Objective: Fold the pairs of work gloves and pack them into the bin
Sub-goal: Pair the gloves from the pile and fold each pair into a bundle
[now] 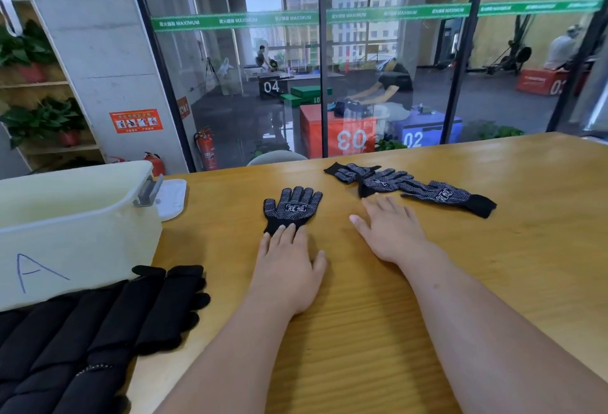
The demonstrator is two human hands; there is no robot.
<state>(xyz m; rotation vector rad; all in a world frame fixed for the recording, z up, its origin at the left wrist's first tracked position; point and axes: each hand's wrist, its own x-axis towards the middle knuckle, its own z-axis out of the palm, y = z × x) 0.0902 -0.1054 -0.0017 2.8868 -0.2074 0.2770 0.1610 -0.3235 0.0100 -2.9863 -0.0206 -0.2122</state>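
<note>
Head view: my left hand point(286, 269) lies flat, its straight fingers resting on the cuff of a single dotted glove point(292, 208) on the desk point(362, 331). My right hand point(393, 232) is spread flat and holds nothing, just beside the loose glove pile point(411, 188). The bin point(75, 216) stands to the left. The knit looks light, limp and grippy, so I'd pinch it at the cuffs.

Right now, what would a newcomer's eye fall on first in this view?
The left hand lies flat at centre, fingertips on the cuff of a single dotted glove; the right hand rests beside it, at the edge of a loose heap of gloves. At far left stands a white bin marked with a blue A, a stack of black gloves before it.
</note>
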